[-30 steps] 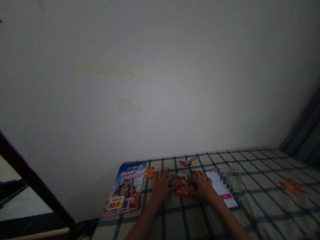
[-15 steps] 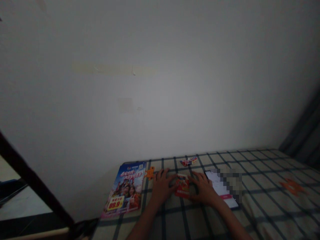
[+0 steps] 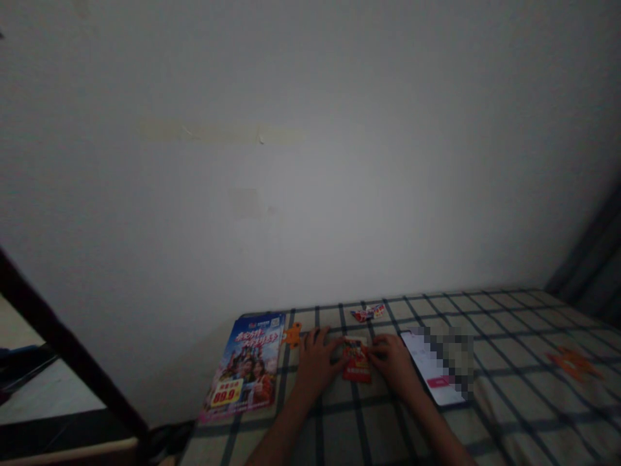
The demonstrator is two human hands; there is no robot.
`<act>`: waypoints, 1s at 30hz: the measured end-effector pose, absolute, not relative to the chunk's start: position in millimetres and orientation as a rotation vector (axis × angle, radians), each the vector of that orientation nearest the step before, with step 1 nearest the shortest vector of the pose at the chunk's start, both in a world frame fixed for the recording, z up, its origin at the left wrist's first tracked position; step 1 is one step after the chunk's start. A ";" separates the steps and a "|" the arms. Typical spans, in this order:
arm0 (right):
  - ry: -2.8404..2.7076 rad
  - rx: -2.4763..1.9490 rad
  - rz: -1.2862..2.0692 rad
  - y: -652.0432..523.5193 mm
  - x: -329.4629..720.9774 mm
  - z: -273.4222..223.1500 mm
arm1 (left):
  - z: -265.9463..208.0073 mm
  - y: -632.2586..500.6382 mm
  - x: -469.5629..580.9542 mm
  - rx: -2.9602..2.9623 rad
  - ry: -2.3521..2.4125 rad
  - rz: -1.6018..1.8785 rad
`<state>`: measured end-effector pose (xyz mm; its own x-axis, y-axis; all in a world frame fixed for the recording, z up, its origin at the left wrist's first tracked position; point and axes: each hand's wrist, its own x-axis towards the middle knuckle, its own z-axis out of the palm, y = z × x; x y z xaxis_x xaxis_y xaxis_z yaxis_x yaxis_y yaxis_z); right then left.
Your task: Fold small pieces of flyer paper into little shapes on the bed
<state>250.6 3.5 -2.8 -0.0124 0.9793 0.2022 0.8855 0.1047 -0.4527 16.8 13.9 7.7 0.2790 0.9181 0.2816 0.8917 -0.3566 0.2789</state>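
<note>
Find the small red packet [image 3: 356, 361] between both grips, apparently flat on the checked cloth [image 3: 339, 424], printed face up. To handle so light-looking a piece well, best to steady from the left edge and do the finer work from the right, with soft pressure, so as not to crease it or send it skidding over loose fabric. Better also to press down rather than inward, to lessen any risk of buckling across the middle. Note the left grip [image 3: 317, 356] at the packet's left edge: palm down and spread wide, with thumb and index finger angled toward that edge and the other fingers fanned forward over the cloth; opened out, closed around nothing. Note the right grip [image 3: 392, 359] at the opposite edge: gathered narrower, with thumb and fingertips bunched at the border; too dim and small to tell a true pinch from a mere touch. Below the grips, see left forearm [image 3: 279, 430] and right forearm [image 3: 439, 427] slanting inward from the bottom of the view, roughly mirrored, with both wrists low. Mind the phone [image 3: 427, 362], lit and lying just outside the right grip; advisable to avoid swinging that wrist outward. Past both grips, toward the wall [image 3: 339, 194], spot a crumpled wrapper [image 3: 367, 313]. Just outside the left grip, see an orange piece [image 3: 292, 335], then a printed brochure [image 3: 247, 362] farther out; well apart from the right grip, beyond the phone, a second orange piece [image 3: 574, 364].
</note>
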 end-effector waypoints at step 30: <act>-1.775 -2.055 -0.065 0.7 218.7 15.4 | -0.4 18.7 18.4 2.469 1.762 0.647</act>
